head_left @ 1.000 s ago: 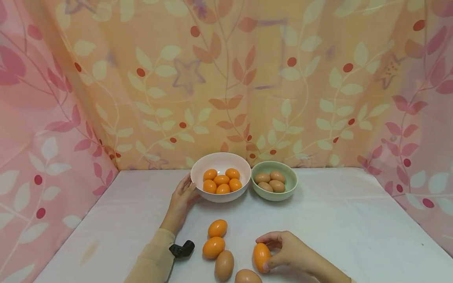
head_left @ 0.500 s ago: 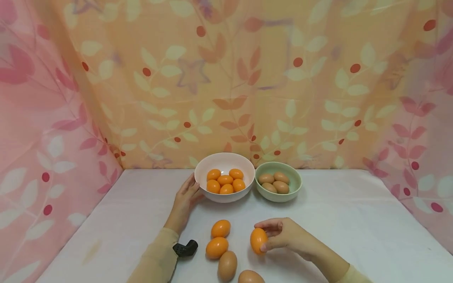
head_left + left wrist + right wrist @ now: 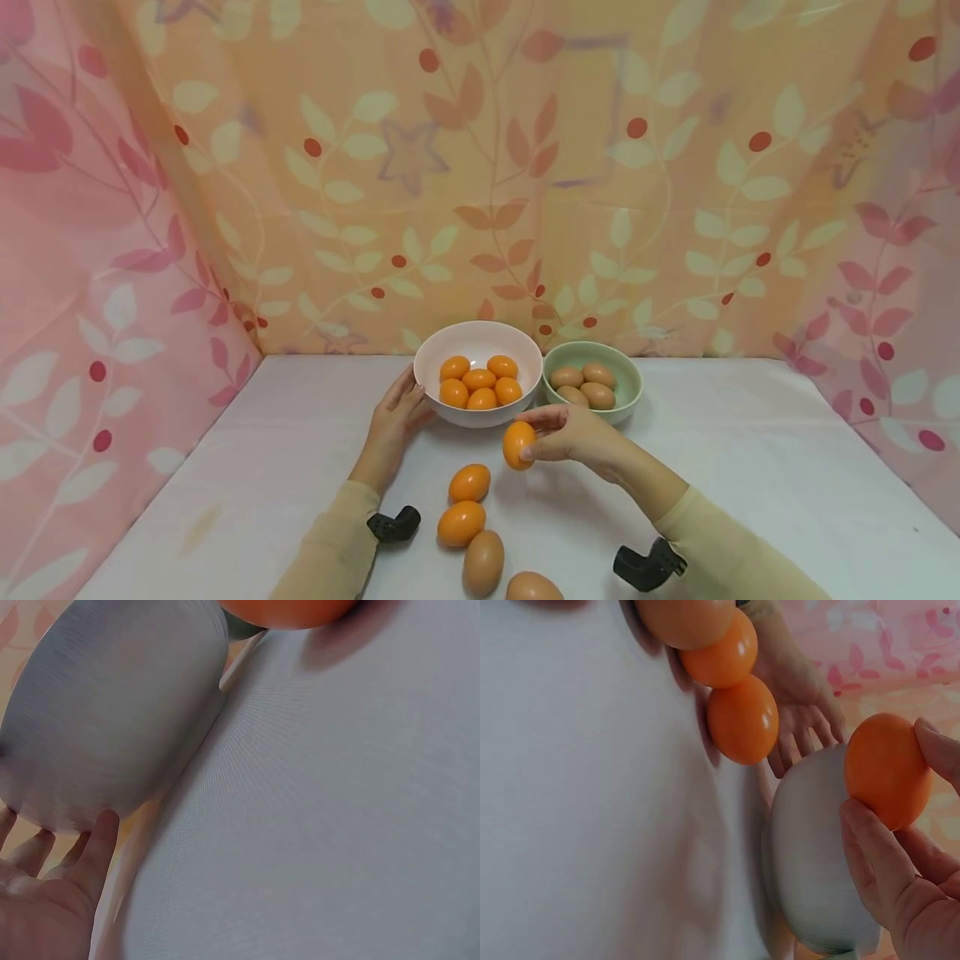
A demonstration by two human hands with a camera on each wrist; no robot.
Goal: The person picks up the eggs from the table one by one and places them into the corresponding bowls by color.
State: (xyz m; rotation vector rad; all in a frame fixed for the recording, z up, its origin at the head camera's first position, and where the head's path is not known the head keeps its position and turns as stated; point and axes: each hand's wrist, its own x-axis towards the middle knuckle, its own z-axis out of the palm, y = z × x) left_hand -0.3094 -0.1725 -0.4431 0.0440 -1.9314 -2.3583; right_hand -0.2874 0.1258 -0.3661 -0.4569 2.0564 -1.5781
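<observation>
My right hand (image 3: 577, 437) pinches an orange egg (image 3: 517, 446) between thumb and fingertips, raised over the table in front of the bowls. In the right wrist view this egg (image 3: 889, 772) overlaps the side of the white bowl (image 3: 806, 825). My left hand (image 3: 392, 425) rests its fingers against the left side of that white bowl (image 3: 431, 354), which holds several orange eggs (image 3: 478, 380). Seen from the left wrist, the fingertips (image 3: 105, 825) touch the bowl's outer wall, the fingers fairly straight.
A smaller green bowl (image 3: 633, 383) with several brown eggs (image 3: 597, 395) stands beside the white one. Two orange eggs (image 3: 461, 524) and two brown eggs (image 3: 483, 563) lie on the white tablecloth (image 3: 750, 467) nearer me. Flowered curtains (image 3: 480, 167) enclose the back and sides.
My right hand has lifted the orange egg off the table and carried it forward and left toward the white bowl. My left hand stays at the bowl's side.
</observation>
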